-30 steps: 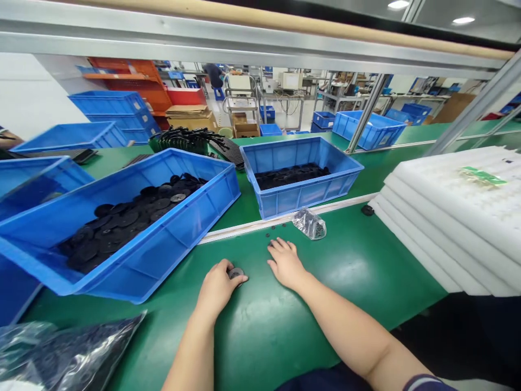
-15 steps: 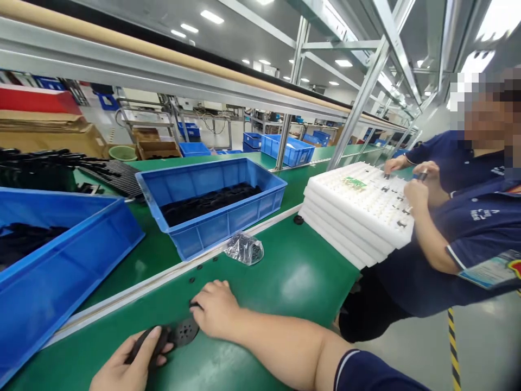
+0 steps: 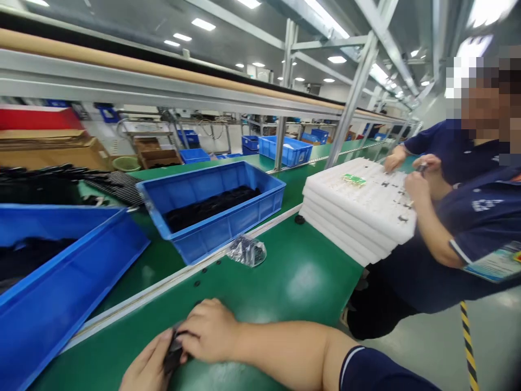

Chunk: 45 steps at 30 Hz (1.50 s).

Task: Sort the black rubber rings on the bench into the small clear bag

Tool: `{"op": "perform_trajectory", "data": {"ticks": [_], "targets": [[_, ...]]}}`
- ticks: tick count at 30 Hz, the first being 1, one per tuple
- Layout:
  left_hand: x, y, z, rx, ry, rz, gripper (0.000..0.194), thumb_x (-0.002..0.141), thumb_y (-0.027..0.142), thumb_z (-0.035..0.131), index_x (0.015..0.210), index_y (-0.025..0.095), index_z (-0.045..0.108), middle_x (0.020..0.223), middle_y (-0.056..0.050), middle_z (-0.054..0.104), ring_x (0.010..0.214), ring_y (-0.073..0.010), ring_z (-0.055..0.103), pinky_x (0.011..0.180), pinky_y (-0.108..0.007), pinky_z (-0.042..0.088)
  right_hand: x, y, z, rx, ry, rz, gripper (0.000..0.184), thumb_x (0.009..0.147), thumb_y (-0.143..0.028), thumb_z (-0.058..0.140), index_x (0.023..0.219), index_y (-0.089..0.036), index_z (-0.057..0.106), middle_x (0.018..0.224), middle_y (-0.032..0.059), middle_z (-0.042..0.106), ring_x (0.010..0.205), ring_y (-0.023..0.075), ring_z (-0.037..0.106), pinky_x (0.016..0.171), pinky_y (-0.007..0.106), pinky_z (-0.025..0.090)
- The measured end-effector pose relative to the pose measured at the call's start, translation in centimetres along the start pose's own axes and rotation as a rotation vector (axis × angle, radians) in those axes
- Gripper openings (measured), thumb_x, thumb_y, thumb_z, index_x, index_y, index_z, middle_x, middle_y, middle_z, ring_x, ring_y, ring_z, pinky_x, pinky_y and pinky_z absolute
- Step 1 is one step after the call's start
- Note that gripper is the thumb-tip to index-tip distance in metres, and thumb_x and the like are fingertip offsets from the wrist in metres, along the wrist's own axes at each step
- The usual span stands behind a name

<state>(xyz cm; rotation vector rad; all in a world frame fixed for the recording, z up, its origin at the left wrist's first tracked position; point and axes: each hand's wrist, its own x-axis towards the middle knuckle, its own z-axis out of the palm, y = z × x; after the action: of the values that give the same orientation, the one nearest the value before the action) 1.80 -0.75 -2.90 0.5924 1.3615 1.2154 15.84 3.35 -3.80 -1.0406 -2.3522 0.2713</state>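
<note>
Clasping a dark disc (image 3: 175, 347) between left hand (image 3: 151, 366) and curled right hand (image 3: 207, 331), plastic bag (image 3: 246, 251) lying ahead of them.

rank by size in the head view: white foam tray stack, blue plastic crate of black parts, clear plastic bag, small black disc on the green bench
Largest to smallest, as they look in the head view:
1. White foam tray stack and blue plastic crate: similar, can't rank them.
2. Clear plastic bag.
3. Small black disc.
</note>
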Motion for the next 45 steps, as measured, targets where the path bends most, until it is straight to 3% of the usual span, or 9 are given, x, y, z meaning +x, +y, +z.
{"op": "perform_trajectory", "data": {"ticks": [5, 15, 19, 22, 26, 29, 33, 36, 45], "targets": [[-1.6, 1.3, 1.1, 0.000, -0.060, 0.071, 0.052, 0.052, 0.049, 0.090, 0.082, 0.012, 0.070, 0.065, -0.001, 0.065, 0.055, -0.0114, 0.055, 0.053, -0.023, 0.048, -0.8, -0.2, -0.8, 0.156, 0.058, 0.013, 0.013, 0.090, -0.024, 0.061, 0.083, -0.021, 0.071, 0.085, 0.0042, 0.068, 0.086, 0.0182, 0.060, 0.082, 0.033, 0.046], [-0.3, 1.4, -1.1, 0.012, 0.200, 0.255, 0.041, 0.064, 0.046, 0.077, 0.084, 0.013, 0.064, 0.069, -0.004, 0.066, 0.057, -0.0144, 0.061, 0.053, -0.026, 0.048, 0.5, 3.3, -1.6, 0.035, -0.042, 0.311, 0.029, 0.090, -0.023, 0.061, 0.118, -0.016, 0.069, 0.112, 0.0121, 0.064, 0.109, 0.0270, 0.053, 0.093, 0.041, 0.042], [-0.3, 0.5, -0.9, 0.374, 0.269, 0.468, 0.033, 0.080, 0.038, 0.061, 0.105, 0.017, 0.063, 0.097, -0.010, 0.072, 0.078, -0.0210, 0.069, 0.073, -0.037, 0.056, 0.7, 3.4, -1.6, 0.021, -0.106, 0.272, 0.029, 0.093, -0.024, 0.061, 0.120, -0.020, 0.069, 0.111, 0.0102, 0.064, 0.106, 0.0249, 0.054, 0.092, 0.039, 0.040], [-1.0, -0.2, 0.0, 0.756, 0.127, 0.654, 0.028, 0.085, 0.036, 0.060, 0.106, 0.020, 0.068, 0.100, -0.010, 0.070, 0.094, -0.0241, 0.066, 0.090, -0.039, 0.052, 0.8, 3.3, -1.3, 0.005, -0.129, 0.248, 0.023, 0.093, -0.022, 0.060, 0.113, -0.023, 0.073, 0.109, 0.0089, 0.064, 0.104, 0.0234, 0.054, 0.090, 0.038, 0.039], [-2.1, -0.9, 1.2, 1.166, -0.022, 0.619, 0.043, 0.077, 0.036, 0.077, 0.117, 0.023, 0.068, 0.103, -0.008, 0.062, 0.089, -0.0241, 0.064, 0.078, -0.035, 0.053, 0.8, 3.1, -1.3, -0.003, -0.122, 0.252, 0.018, 0.094, -0.020, 0.059, 0.103, -0.022, 0.074, 0.103, 0.0078, 0.065, 0.102, 0.0224, 0.055, 0.089, 0.036, 0.038], [-2.3, -0.9, 1.5, 1.302, 0.038, 0.592, 0.029, 0.085, 0.030, 0.068, 0.114, 0.024, 0.070, 0.099, -0.007, 0.059, 0.083, -0.0205, 0.063, 0.073, -0.031, 0.050, 0.3, 3.2, -1.2, -0.013, -0.095, 0.234, 0.014, 0.092, -0.018, 0.060, 0.097, -0.020, 0.073, 0.099, 0.0080, 0.067, 0.099, 0.0235, 0.056, 0.087, 0.036, 0.039], [-1.4, -0.6, 0.6, 1.021, 0.177, 0.672, 0.022, 0.094, 0.031, 0.053, 0.093, 0.020, 0.072, 0.087, -0.006, 0.062, 0.079, -0.0178, 0.061, 0.074, -0.028, 0.049, -0.2, 4.0, -0.4, 0.036, -0.011, 0.189, 0.012, 0.090, -0.015, 0.059, 0.090, -0.019, 0.071, 0.092, 0.0082, 0.067, 0.093, 0.0244, 0.058, 0.083, 0.036, 0.041], [-0.7, -0.3, 0.0, 0.599, 0.213, 0.535, 0.032, 0.092, 0.042, 0.053, 0.081, 0.017, 0.068, 0.067, -0.004, 0.061, 0.062, -0.0159, 0.058, 0.063, -0.028, 0.047, -0.2, 3.7, -0.4, 0.190, 0.131, 0.164, 0.011, 0.089, -0.015, 0.058, 0.088, -0.018, 0.068, 0.087, 0.0070, 0.066, 0.086, 0.0222, 0.059, 0.080, 0.035, 0.045], [-0.7, -0.8, 0.9, -0.064, -0.091, 0.173, 0.043, 0.072, 0.052, 0.078, 0.089, 0.014, 0.069, 0.062, 0.000, 0.063, 0.052, -0.0108, 0.055, 0.052, -0.022, 0.045, -0.7, 0.2, -0.7, 0.403, 0.216, -0.045, 0.013, 0.094, -0.021, 0.055, 0.094, -0.019, 0.068, 0.087, 0.0060, 0.065, 0.084, 0.0190, 0.058, 0.078, 0.033, 0.050]]}}
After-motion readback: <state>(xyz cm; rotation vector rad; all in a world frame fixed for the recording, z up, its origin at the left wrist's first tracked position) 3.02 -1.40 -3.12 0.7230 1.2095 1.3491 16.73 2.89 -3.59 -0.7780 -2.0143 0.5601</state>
